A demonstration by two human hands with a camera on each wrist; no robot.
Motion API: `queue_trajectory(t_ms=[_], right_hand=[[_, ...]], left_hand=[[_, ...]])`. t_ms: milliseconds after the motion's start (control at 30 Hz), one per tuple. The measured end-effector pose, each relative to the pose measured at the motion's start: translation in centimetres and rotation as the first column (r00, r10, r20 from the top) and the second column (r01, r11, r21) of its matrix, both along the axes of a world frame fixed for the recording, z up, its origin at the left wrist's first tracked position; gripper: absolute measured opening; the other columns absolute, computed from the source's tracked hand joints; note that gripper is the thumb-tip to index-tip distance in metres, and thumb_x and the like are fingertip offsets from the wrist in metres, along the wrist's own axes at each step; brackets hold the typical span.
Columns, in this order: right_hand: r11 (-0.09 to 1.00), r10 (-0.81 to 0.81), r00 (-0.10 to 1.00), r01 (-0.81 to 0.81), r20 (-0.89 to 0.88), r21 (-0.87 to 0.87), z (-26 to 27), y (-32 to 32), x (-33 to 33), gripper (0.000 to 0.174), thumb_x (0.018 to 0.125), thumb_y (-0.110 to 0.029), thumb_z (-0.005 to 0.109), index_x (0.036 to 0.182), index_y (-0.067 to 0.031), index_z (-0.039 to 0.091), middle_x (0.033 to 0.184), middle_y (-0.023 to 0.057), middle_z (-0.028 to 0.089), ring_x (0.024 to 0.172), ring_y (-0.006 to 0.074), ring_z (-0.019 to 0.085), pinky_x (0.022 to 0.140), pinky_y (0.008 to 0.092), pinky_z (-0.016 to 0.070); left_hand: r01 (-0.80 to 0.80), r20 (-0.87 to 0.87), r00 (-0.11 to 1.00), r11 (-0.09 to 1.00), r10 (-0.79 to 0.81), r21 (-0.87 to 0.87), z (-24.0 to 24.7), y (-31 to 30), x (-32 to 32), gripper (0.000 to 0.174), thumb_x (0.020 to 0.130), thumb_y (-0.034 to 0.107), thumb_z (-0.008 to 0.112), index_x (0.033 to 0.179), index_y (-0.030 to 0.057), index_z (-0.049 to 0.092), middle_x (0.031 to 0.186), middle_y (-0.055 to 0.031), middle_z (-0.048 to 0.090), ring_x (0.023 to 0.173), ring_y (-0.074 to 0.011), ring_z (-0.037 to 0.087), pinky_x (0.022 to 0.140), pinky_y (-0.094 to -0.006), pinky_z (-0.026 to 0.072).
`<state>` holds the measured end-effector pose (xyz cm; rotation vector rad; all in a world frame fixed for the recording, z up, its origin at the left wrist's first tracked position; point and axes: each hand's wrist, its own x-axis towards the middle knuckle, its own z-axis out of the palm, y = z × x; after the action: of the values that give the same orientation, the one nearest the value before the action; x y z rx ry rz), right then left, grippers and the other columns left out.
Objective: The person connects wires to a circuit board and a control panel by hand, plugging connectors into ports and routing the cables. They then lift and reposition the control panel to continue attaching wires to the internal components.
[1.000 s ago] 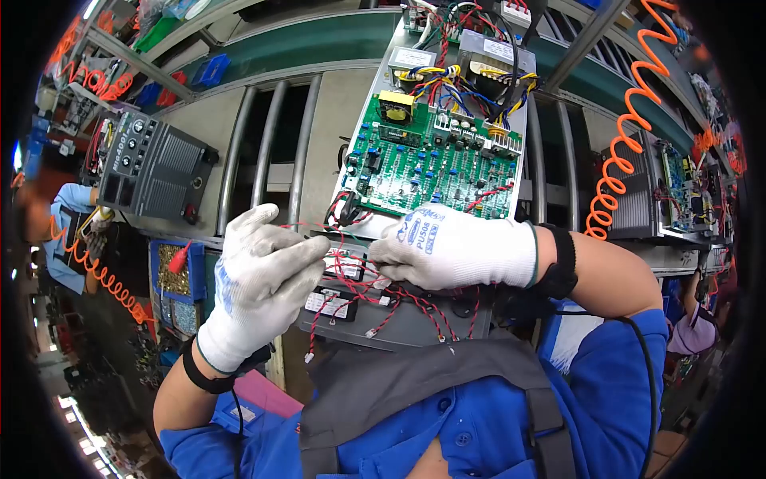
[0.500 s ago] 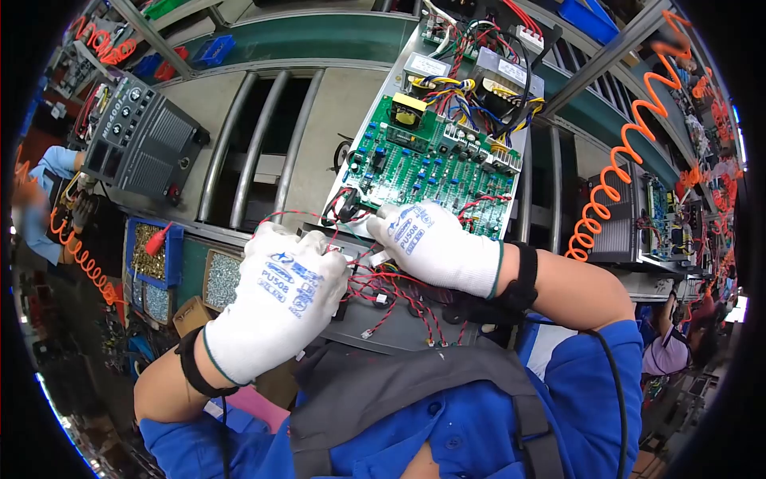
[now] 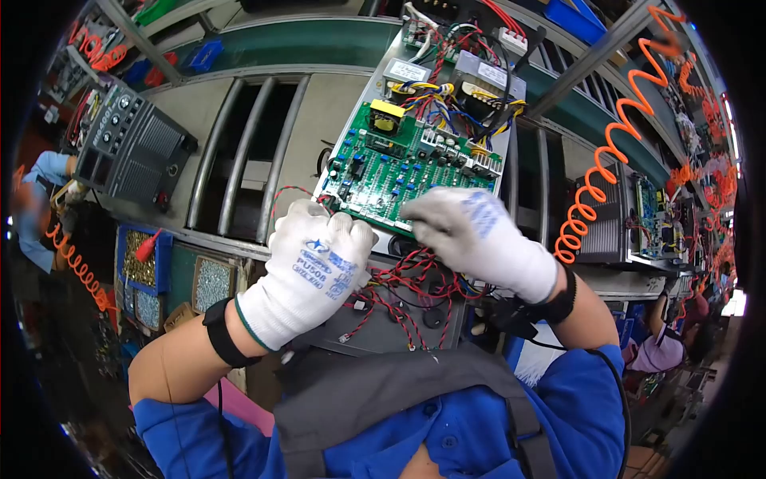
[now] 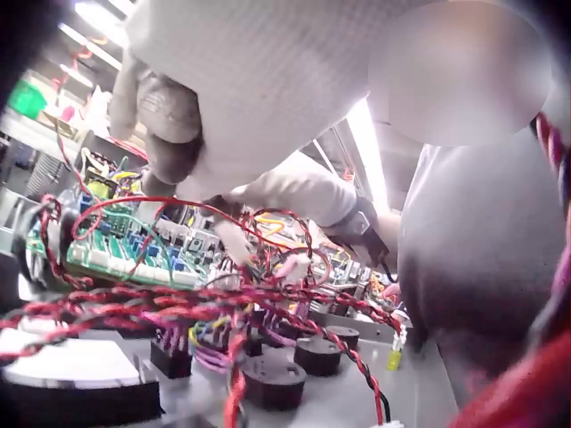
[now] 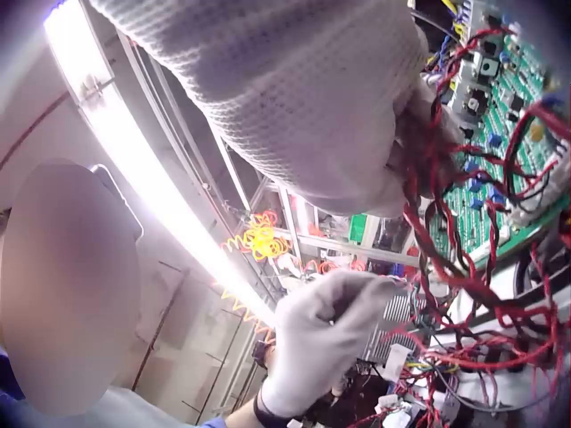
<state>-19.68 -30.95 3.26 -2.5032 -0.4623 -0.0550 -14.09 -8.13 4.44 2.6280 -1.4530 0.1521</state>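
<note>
Two hands: our left hand (image 3: 307,267) curls its fingers round the red wires (image 3: 407,275). Our right hand (image 3: 483,239) is blurred, its grip unclear. We'd best pull gently.

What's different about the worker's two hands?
The left hand is balled into a fist round the red wires; the right hand lies flatter, fingers stretched out above them. The left hand's blue glove print looks sharp; the right hand's is blurred. Both wear white gloves and black wrist straps.

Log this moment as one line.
left hand: grips red wires | right hand: blurred over same wires, grip unclear | green circuit board: just beyond both hands
</note>
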Motion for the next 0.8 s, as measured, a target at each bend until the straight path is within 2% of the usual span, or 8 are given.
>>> queue_trajectory(t_ms=[167,233,367,500,567,633,733,800], right_hand=[[0.962,0.149,0.954,-0.201,-0.26,-0.187,-0.1,3.0,2.3,0.037,0.089,-0.017,0.057,0.126,-0.0093,0.062,0.092,0.0163,0.071,0.086,0.0338,0.07,0.074,0.0423,0.0552],[0.954,0.163,0.96,-0.212,-0.227,-0.212,-1.0,3.4,2.9,0.036,0.087,-0.017,0.06,0.122,-0.0112,0.064,0.086,0.0142,0.071,0.082,0.033,0.07,0.071,0.0431,0.0556],[0.941,0.149,0.944,-0.227,-0.293,-0.252,-1.2,4.2,3.8,0.02,0.081,-0.019,0.067,0.097,-0.0081,0.07,0.09,0.0145,0.07,0.087,0.0315,0.071,0.072,0.0448,0.0569],[0.916,0.149,0.95,-0.237,-0.274,-0.325,-1.7,4.5,3.6,0.015,0.083,-0.016,0.064,0.094,-0.008,0.071,0.091,0.0134,0.071,0.087,0.0306,0.072,0.071,0.0429,0.0577],[0.885,0.11,0.964,-0.206,-0.24,-0.419,-2.6,4.9,3.5,0.017,0.089,-0.024,0.06,0.099,-0.0112,0.067,0.075,0.0111,0.069,0.073,0.0312,0.071,0.065,0.0438,0.056],[0.887,0.113,0.974,-0.187,-0.194,-0.422,-2.7,4.8,3.5,0.018,0.089,-0.024,0.059,0.098,-0.0109,0.067,0.074,0.011,0.069,0.071,0.0308,0.071,0.063,0.0442,0.0559],[0.96,0.033,0.96,-0.109,-0.279,-0.259,-0.7,3.5,3.8,0.026,0.089,-0.022,0.058,0.108,-0.0069,0.066,0.08,0.0156,0.069,0.078,0.0332,0.071,0.071,0.0444,0.0557],[0.994,-0.064,0.998,0.061,-0.025,-0.092,-0.5,0.5,3.9,0.025,0.087,-0.018,0.056,0.106,-0.0058,0.067,0.083,0.0203,0.069,0.08,0.036,0.07,0.074,0.0465,0.056]], left_hand=[[0.048,-0.065,0.997,0.998,-0.045,0.043,-3.8,0.5,0.8,0.01,0.078,0.021,0.071,0.078,0.0124,0.065,0.075,-0.0083,0.069,0.071,-0.0289,0.065,0.063,-0.0414,0.0524],[-0.009,-0.04,0.999,1.0,0.009,-0.013,-5.2,0.8,1.1,0.015,0.084,0.02,0.069,0.076,0.0103,0.062,0.062,-0.0068,0.061,0.058,-0.029,0.061,0.062,-0.043,0.0473],[-0.032,-0.148,0.989,0.996,0.019,-0.081,-5.5,0.5,0.8,0.011,0.084,0.021,0.069,0.085,0.0111,0.065,0.065,-0.0066,0.064,0.059,-0.0291,0.061,0.066,-0.0411,0.0462],[0.048,-0.105,0.993,0.998,-0.051,-0.029,-2.1,0.9,0.3,0.012,0.081,0.021,0.07,0.082,0.0102,0.066,0.068,-0.0068,0.065,0.065,-0.0285,0.065,0.085,-0.0435,0.0509],[0.07,-0.035,0.997,0.997,-0.068,0.043,-1.8,1.2,0.1,0.012,0.08,0.019,0.068,0.085,0.0077,0.068,0.07,-0.0081,0.066,0.072,-0.0277,0.067,0.097,-0.048,0.0476],[-0.098,0.018,0.995,0.994,0.097,0.048,-3.7,1.4,-0.4,0.014,0.08,0.016,0.066,0.087,0.0046,0.069,0.073,-0.0098,0.067,0.078,-0.0273,0.069,0.1,-0.0489,0.0457],[-0.102,0.054,0.993,0.995,0.103,-0.01,-7.0,1.1,0.0,0.013,0.079,0.015,0.064,0.084,0.0053,0.071,0.076,-0.0106,0.068,0.08,-0.0265,0.069,0.102,-0.0469,0.0445],[-0.258,-0.128,0.959,0.966,0.254,-0.013,-5.7,-0.6,0.2,0.016,0.083,0.016,0.059,0.08,0.0054,0.071,0.077,-0.0117,0.069,0.083,-0.0279,0.069,0.102,-0.0433,0.0459]])
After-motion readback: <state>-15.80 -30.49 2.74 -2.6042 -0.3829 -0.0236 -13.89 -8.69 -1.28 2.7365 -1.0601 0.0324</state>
